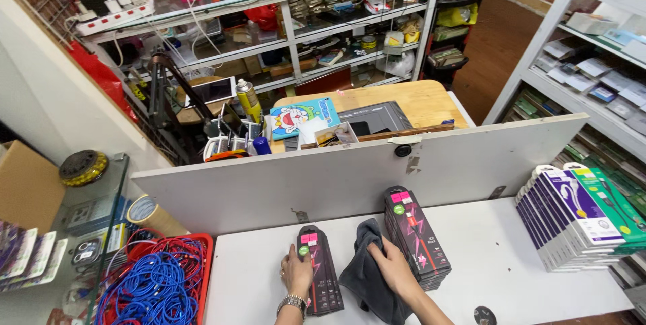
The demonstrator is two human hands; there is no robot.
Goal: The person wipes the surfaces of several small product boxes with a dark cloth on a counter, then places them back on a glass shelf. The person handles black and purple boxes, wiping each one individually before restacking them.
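Note:
My left hand (297,272) rests its fingers on the left edge of a small stack of flat black packages (321,271) with pink and green stickers, lying on the white counter (498,264). My right hand (396,269) presses down on a crumpled dark grey cloth (367,268) between that stack and a taller stack of the same black packages (416,237). The right hand's fingers touch the side of the taller stack. A metal watch sits on my left wrist.
A red basket of coiled blue and red cables (158,281) stands at the left. Upright white, purple and green boxes (582,214) line the right edge. A white partition board (363,170) backs the counter; behind it a cluttered wooden desk (417,99) and shelves.

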